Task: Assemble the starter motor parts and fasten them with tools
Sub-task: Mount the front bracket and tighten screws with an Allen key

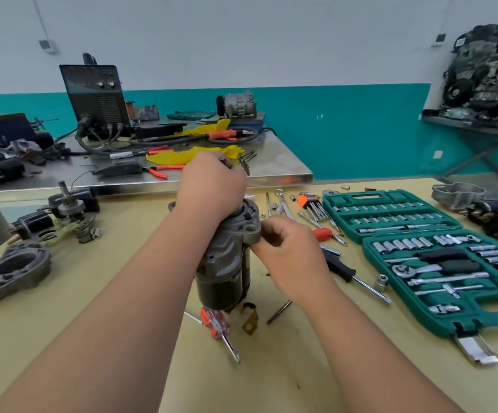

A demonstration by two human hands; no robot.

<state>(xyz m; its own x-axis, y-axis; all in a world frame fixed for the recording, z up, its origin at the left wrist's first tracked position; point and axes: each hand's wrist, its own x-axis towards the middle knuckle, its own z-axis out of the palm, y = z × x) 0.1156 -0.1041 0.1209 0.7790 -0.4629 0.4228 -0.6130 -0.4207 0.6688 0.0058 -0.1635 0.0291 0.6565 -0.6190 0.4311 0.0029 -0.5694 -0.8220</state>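
Note:
The starter motor (226, 263) stands upright on the yellow table, black cylinder at the bottom, grey cast housing on top. My left hand (212, 186) grips the top of the housing from above and hides its nose. My right hand (283, 248) pinches the housing's flange on its right side, fingers curled at the mounting ear. Whether a small part sits between those fingers cannot be seen. A red-handled screwdriver (216, 326) and a small brass bracket (250, 320) lie at the motor's base.
An open green socket set (438, 254) lies to the right, with hex keys (313, 204), wrenches and a black-handled screwdriver (349, 272) beside it. Dismantled starter parts (63, 216) and a grey housing (12, 269) lie left. A steel bench (277, 171) with a welder stands behind.

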